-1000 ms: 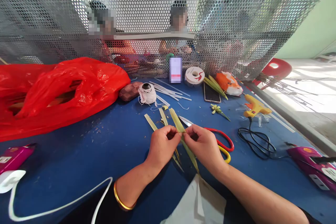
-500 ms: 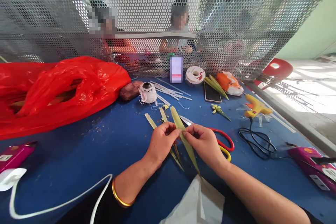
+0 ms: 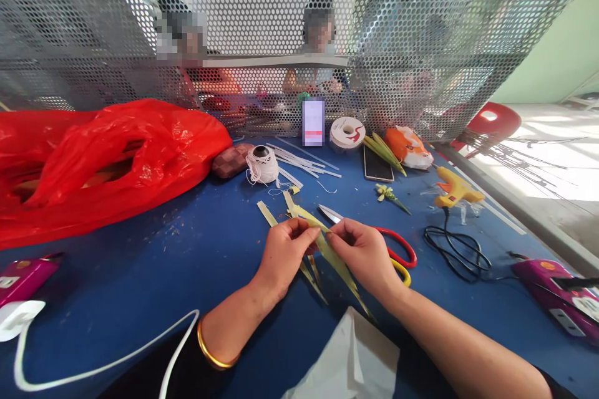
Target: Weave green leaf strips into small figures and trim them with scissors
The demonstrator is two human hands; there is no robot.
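Between my two hands is a long pale-green leaf strip (image 3: 337,265), its pointed end hanging toward me and its blunt end angled away to the left. My left hand (image 3: 286,252) pinches the strip's left edge between thumb and fingers. On the other edge, close to the left fingertips, my right hand (image 3: 362,255) pinches it too. More cut leaf strips (image 3: 266,213) lie on the table under and beside my left hand. Scissors (image 3: 397,246) with red and yellow handles rest partly hidden behind my right hand, blades pointing away to the left.
A red plastic bag (image 3: 178,143) fills the left. Behind my hands are a thread spool (image 3: 262,168), white strips (image 3: 304,162), a ribbon roll (image 3: 347,134) and a phone (image 3: 378,168). A yellow glue gun (image 3: 456,190) with its cord, a purple power strip (image 3: 556,299) and white paper (image 3: 350,355) lie nearer.
The leaf strip has turned and twisted: its far end now leans further left and its pointed tip has swung right, off the white paper. Both hands stay almost in place.
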